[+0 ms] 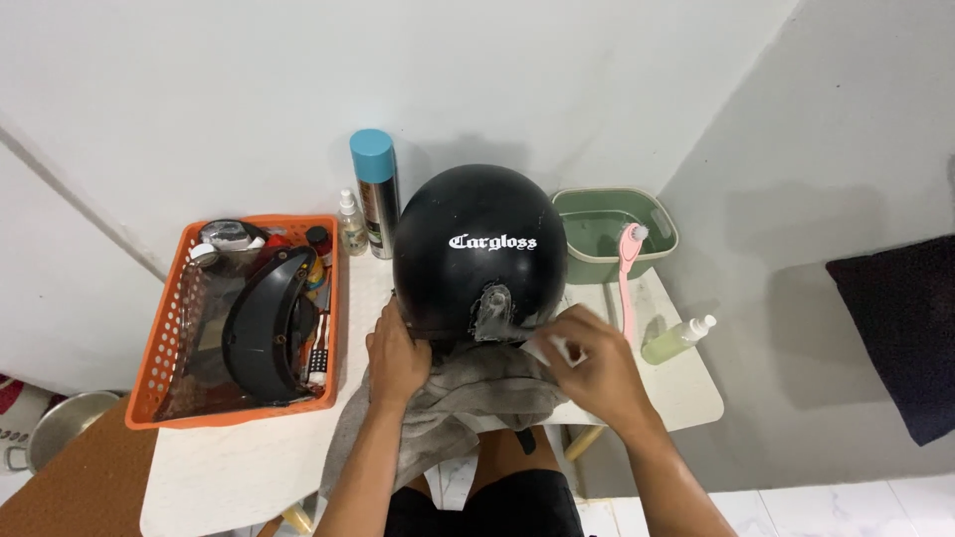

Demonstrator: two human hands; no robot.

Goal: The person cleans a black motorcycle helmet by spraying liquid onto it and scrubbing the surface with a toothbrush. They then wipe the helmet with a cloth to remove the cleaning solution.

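A glossy black helmet [477, 249] with white lettering stands on a grey towel [468, 398] at the front of a small white table [239, 467]. My left hand [396, 360] grips the helmet's lower left edge and steadies it. My right hand [592, 368] presses a small white wipe [549, 346] against the lower right side of the helmet, beside a smeared, foamy patch [495, 310]. The towel hangs over the table's front edge onto my lap.
An orange basket [159, 348] at the left holds a dark visor [264, 323] and small items. A blue-capped spray can [376, 189] and small bottle [350, 224] stand behind. A green tub [652, 224] with a pink brush [627, 273] and a lying bottle [678, 338] are right.
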